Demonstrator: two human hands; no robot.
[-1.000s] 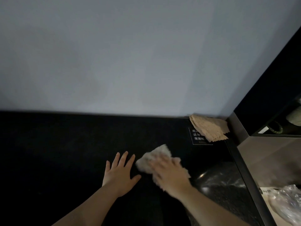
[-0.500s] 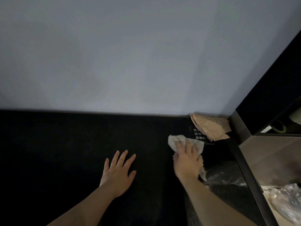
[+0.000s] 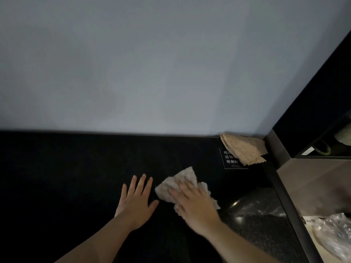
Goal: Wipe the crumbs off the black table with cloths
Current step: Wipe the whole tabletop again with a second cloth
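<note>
- The right hand (image 3: 191, 204) has swept the pale cloth (image 3: 180, 183) back beside the left hand (image 3: 136, 202).
- Left fingers lie flat; right fingers, blurred, seemingly press flat.
- The black table (image 3: 66, 177) lies open leftward.

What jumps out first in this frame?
Low in the middle, the right hand presses a crumpled pale cloth flat on the black table, with the left hand spread flat right beside it. Next comes the folded tan cloth in the far right corner against the wall, overlapping a small white-lettered label.
</note>
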